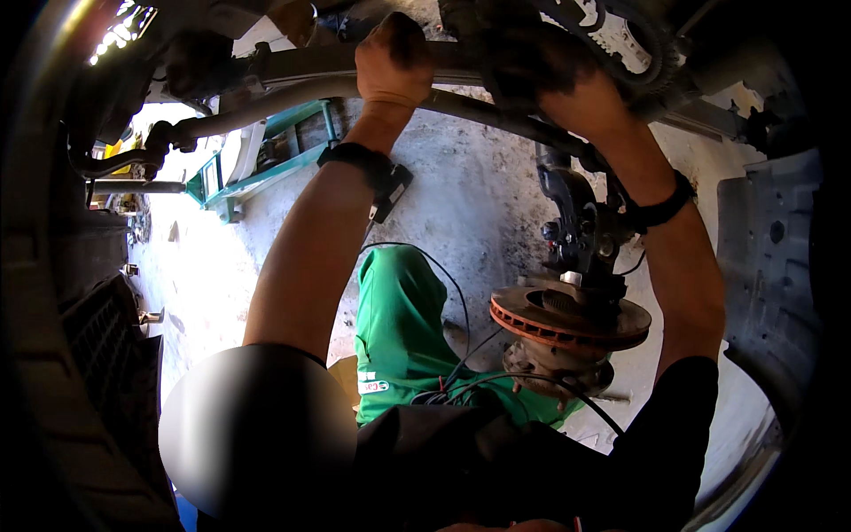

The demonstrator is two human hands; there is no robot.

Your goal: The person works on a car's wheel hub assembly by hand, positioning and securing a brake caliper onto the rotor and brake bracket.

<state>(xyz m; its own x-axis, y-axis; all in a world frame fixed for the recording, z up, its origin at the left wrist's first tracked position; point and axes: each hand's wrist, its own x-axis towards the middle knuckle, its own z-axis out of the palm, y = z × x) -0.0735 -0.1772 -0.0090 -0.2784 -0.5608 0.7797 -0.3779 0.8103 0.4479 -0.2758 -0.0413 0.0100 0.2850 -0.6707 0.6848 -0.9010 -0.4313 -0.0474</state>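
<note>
Left hand (393, 64) curled at curved bar (292, 96), grip contents cannot tell. Right hand (570, 93) among shadowed undercarriage parts (660, 75), grip cannot tell. Brake disc (572, 332) apart from both.

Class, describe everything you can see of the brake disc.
The brake disc is round and looks metallic: a brown face and rusty orange-red, slotted edge. It shows at a slant, its middle partly hidden by dark parts. A rounded grey-brown metal piece meets its lower side. In view, it lies between the green clothing and right forearm.
</note>
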